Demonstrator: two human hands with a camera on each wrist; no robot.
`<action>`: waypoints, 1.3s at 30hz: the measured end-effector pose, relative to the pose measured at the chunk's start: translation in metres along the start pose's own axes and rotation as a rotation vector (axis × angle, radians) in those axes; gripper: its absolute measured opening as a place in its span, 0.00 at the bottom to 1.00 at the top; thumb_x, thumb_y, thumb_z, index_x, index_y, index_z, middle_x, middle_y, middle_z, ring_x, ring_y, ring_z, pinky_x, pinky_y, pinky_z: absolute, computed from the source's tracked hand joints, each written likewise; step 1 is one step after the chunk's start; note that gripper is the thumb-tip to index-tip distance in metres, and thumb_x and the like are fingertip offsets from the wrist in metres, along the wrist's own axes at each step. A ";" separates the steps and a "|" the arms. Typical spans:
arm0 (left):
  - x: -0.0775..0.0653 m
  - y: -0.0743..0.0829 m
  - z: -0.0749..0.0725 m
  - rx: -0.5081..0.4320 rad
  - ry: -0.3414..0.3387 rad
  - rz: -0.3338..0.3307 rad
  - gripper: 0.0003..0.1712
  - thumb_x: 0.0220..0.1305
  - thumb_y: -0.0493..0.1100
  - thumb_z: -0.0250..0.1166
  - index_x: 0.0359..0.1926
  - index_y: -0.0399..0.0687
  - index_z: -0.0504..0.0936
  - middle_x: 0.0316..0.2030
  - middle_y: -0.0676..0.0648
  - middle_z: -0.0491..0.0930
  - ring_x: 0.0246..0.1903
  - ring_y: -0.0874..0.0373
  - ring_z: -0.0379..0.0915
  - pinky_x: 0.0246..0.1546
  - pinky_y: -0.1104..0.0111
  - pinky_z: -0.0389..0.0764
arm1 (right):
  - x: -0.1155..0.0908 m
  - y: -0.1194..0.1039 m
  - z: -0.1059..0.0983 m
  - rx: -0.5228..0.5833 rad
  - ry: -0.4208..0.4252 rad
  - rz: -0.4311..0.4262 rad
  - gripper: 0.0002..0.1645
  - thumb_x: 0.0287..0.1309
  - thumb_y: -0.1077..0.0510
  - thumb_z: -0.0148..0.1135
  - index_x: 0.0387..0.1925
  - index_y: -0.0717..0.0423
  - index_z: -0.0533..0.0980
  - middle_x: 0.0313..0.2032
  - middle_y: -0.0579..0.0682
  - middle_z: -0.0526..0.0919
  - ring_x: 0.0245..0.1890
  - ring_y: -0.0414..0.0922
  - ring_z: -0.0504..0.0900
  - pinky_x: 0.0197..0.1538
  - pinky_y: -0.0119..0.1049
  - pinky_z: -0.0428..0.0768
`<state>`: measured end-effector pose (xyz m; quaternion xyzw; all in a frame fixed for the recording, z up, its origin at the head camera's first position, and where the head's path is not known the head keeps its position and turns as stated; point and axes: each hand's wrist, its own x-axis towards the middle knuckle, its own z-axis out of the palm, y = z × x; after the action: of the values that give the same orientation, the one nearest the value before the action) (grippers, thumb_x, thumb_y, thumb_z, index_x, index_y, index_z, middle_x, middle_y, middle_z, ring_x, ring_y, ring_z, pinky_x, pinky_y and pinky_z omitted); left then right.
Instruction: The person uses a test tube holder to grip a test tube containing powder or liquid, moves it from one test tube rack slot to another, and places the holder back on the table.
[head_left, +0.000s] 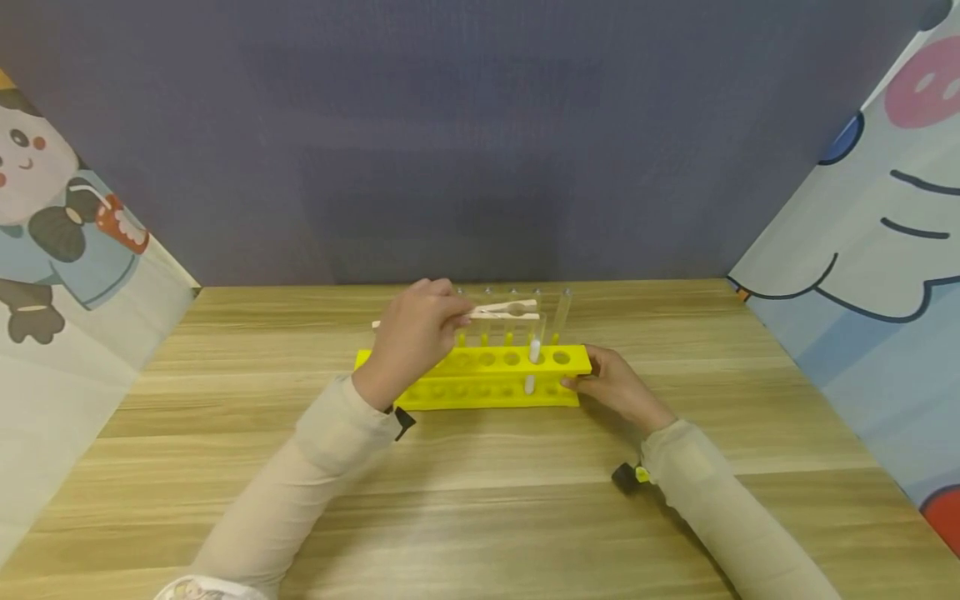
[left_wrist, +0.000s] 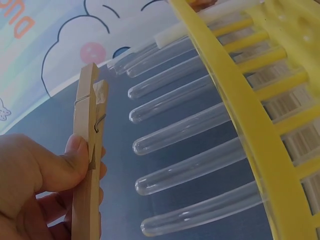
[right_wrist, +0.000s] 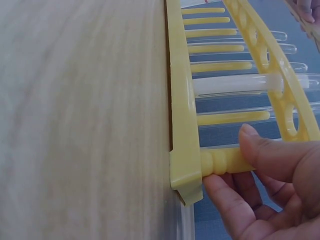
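My left hand (head_left: 416, 337) pinches a wooden test tube clamp (left_wrist: 84, 120) between thumb and fingers, above a yellow test tube rack (head_left: 468, 400). The clamp points right, its tip overlapping the top of a glass test tube with white contents (head_left: 534, 352) in the head view. That tube stands upright in a hole near the rack's right end. At this end my right hand (head_left: 618, 387) grips the rack's yellow end post (right_wrist: 215, 162), thumb on one side and fingers on the other. Several clear test tubes (left_wrist: 175, 140) stand upside down over pegs along the rack's back.
The rack stands on a wood-grain table (head_left: 480, 500), toward its back edge. A dark grey panel (head_left: 480, 150) rises behind it. Printed cartoon panels flank the table on the left (head_left: 67, 400) and right (head_left: 862, 275).
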<state>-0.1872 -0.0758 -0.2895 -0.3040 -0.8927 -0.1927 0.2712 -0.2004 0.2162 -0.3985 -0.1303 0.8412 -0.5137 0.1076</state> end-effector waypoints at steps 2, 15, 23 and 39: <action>0.001 0.001 0.001 -0.004 0.000 0.001 0.06 0.56 0.35 0.68 0.34 0.47 0.88 0.22 0.49 0.76 0.19 0.56 0.63 0.21 0.70 0.66 | 0.000 -0.001 0.000 0.001 0.002 0.000 0.25 0.58 0.65 0.62 0.57 0.66 0.70 0.51 0.60 0.78 0.51 0.52 0.77 0.56 0.44 0.75; 0.011 0.011 0.001 -0.022 -0.004 0.007 0.07 0.55 0.33 0.68 0.35 0.48 0.88 0.21 0.49 0.76 0.19 0.56 0.62 0.21 0.70 0.66 | -0.002 0.000 -0.002 -0.016 0.007 -0.002 0.24 0.58 0.63 0.63 0.55 0.65 0.71 0.49 0.58 0.79 0.48 0.49 0.78 0.51 0.37 0.77; 0.013 0.012 0.006 -0.009 -0.009 0.016 0.07 0.57 0.34 0.67 0.34 0.49 0.88 0.23 0.49 0.78 0.19 0.56 0.62 0.21 0.70 0.66 | -0.001 -0.002 -0.002 0.002 0.005 -0.009 0.23 0.57 0.65 0.62 0.55 0.66 0.71 0.50 0.59 0.78 0.51 0.52 0.77 0.56 0.44 0.75; 0.016 0.012 0.014 -0.019 -0.012 0.040 0.07 0.57 0.33 0.66 0.33 0.48 0.88 0.21 0.49 0.75 0.18 0.56 0.60 0.21 0.70 0.64 | 0.001 -0.001 -0.001 0.002 0.012 -0.006 0.23 0.56 0.66 0.62 0.55 0.66 0.71 0.50 0.59 0.78 0.51 0.53 0.77 0.56 0.45 0.75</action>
<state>-0.1955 -0.0530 -0.2885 -0.3252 -0.8862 -0.1939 0.2670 -0.2012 0.2159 -0.3973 -0.1298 0.8410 -0.5154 0.1012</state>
